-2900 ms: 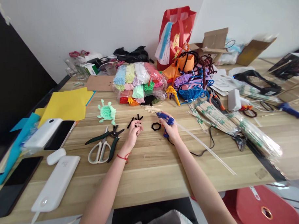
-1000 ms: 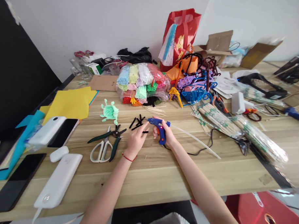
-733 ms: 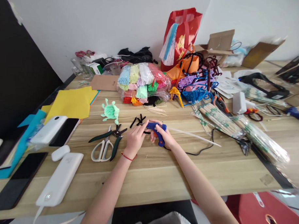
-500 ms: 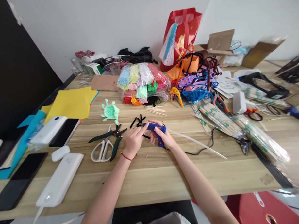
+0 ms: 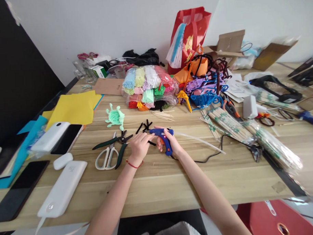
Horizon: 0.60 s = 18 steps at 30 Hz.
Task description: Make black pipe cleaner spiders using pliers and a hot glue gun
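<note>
My right hand is wrapped round a blue hot glue gun, its nozzle pointing left. From the gun's back a long translucent glue stick slants to the right. My left hand is closed at the nozzle end, fingers curled and a fingertip at the tip. A short black fuzzy piece shows beside those fingers; whether they grip it is unclear. More black pipe cleaner pieces lie just beyond. White-handled scissors and dark green-handled pliers lie left of my left hand.
A mint-green fuzzy figure and thin wooden sticks lie farther back. Behind them sits a bag of coloured pipe cleaners. The gun's black cord runs right, near packed sticks. Phones and a white power bank occupy the left.
The glue gun has turned slightly, showing more of its side. The glue stick's far end has come closer to the gun. My left fingers have curled in more at the nozzle.
</note>
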Tool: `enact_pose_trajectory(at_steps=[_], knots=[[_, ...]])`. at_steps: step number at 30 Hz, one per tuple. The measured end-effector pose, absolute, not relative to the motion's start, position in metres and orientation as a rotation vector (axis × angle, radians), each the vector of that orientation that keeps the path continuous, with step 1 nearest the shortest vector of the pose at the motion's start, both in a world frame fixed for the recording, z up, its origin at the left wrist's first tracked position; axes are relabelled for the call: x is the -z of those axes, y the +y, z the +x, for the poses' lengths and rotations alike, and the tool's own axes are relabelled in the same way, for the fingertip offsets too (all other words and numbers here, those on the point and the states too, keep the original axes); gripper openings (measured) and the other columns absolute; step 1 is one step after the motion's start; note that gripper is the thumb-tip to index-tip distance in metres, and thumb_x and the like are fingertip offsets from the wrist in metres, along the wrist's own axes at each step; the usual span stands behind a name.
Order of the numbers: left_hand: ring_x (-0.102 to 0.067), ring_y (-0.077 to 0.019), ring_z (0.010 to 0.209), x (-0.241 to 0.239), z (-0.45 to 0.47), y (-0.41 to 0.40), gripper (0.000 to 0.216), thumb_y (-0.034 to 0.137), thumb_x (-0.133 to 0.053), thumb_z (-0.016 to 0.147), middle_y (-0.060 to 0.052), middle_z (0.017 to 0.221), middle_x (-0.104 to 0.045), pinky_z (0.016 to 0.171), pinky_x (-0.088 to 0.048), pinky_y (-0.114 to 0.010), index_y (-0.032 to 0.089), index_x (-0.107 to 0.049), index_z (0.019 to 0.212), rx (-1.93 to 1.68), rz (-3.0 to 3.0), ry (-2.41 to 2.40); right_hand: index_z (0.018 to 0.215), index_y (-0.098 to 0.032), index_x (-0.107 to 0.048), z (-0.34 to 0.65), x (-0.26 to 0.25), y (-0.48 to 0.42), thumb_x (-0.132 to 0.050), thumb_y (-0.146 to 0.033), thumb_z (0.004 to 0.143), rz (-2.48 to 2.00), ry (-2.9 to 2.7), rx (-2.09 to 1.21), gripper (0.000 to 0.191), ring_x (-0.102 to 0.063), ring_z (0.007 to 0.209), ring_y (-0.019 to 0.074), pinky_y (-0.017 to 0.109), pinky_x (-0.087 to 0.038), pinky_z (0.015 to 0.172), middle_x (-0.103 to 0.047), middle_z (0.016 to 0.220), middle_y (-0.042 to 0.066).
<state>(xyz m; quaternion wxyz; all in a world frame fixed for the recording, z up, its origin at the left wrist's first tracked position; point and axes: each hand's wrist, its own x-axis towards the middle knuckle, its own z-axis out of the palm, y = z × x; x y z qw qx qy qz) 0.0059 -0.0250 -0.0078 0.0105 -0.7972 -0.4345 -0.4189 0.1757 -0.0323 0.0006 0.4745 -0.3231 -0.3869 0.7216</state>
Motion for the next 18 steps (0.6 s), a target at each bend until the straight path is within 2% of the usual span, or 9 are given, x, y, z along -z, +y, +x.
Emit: enact_pose_trajectory(at_steps=[7,12,14,18], knots=[[-0.064,-0.017,0.079,0.004,0.0124,-0.0243,0.009,0.023,-0.058,0.087,-0.005,0.084,-0.07,0.071,-0.046,-0.028,0.02,-0.066,0.09,1.508,-2.553,-1.536,0.124,-0.022,-0.05,0.179,-0.0048,-0.0338,-0.052,-0.058,0.084,-0.833,-1.013,-1.721,0.053,-0.058,0.046,0.0146,0.023,-0.046,0.042,-0.06,0.057,-0.002],[-0.064,-0.0176,0.082,0.0036,0.0145,-0.0249,0.012,0.027,-0.06,0.086,-0.006,0.087,-0.07,0.072,-0.047,-0.028,0.021,-0.066,0.094,1.56,-2.549,-1.568,0.125,-0.022,-0.049,0.18,-0.0029,-0.0317,-0.051,-0.057,0.084,-0.81,-0.99,-1.743,0.053,-0.058,0.045,0.0154,0.024,-0.045,0.04,-0.061,0.057,-0.001],[-0.063,-0.0173,0.08,0.0052,0.0125,-0.0241,0.013,0.027,-0.058,0.087,-0.005,0.085,-0.069,0.07,-0.046,-0.028,0.022,-0.068,0.092,1.536,-2.585,-1.517,0.126,-0.022,-0.048,0.1801,-0.0016,-0.031,-0.051,-0.058,0.084,-0.806,-0.986,-1.752,0.055,-0.058,0.045,0.0155,0.024,-0.045,0.04,-0.061,0.056,-0.001],[-0.057,-0.0147,0.066,0.0082,0.0062,-0.0233,0.017,0.028,-0.055,0.089,-0.003,0.068,-0.063,0.063,-0.039,-0.026,0.022,-0.072,0.089,1.454,-2.567,-1.425,0.126,-0.023,-0.049,0.1789,-0.0006,-0.0302,-0.052,-0.06,0.083,-0.809,-0.965,-1.769,0.057,-0.058,0.045,0.0158,0.024,-0.045,0.04,-0.061,0.056,-0.001]])
